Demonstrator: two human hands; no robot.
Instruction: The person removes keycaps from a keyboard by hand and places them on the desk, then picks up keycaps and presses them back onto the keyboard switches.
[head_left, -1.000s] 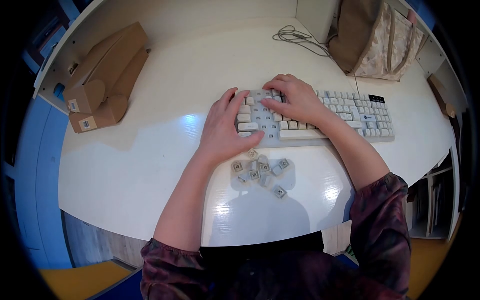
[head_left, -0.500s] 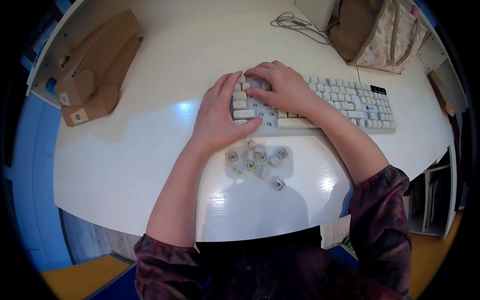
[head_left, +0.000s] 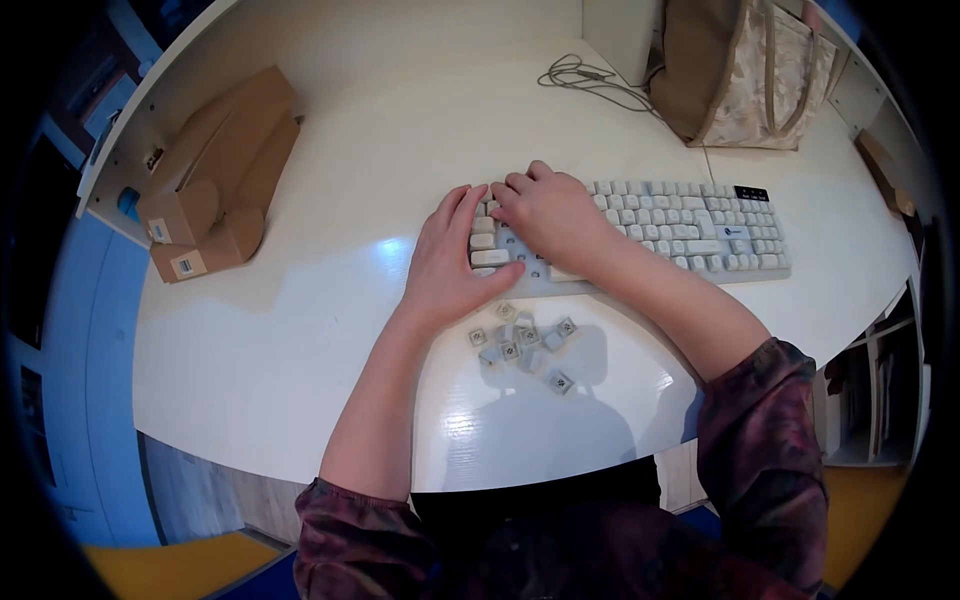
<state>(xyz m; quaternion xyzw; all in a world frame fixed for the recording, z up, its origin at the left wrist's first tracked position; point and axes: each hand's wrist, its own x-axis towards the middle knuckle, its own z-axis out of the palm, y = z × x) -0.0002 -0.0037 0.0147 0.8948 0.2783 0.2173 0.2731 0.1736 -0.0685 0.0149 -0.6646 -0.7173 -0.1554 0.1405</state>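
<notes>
Several keycaps (head_left: 530,336) before keyboard (head_left: 675,218), left hand (head_left: 440,265) splayed on it, right hand's (head_left: 552,215) grip unclear, cardboard (head_left: 225,160), bag (head_left: 740,90) beyond

light: bright on desk (head_left: 260,350) | glare: white patches | shadow: near front edge | fisheye: bowed edges, black corners

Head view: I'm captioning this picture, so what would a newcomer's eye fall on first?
Probably the white keyboard, with the left grip at its left end, the right grip over it and bare key slots between. Next, loose keycaps in front of it, several showing their undersides. A brown cardboard package at left and a patterned bag at upper right stand out.
</notes>
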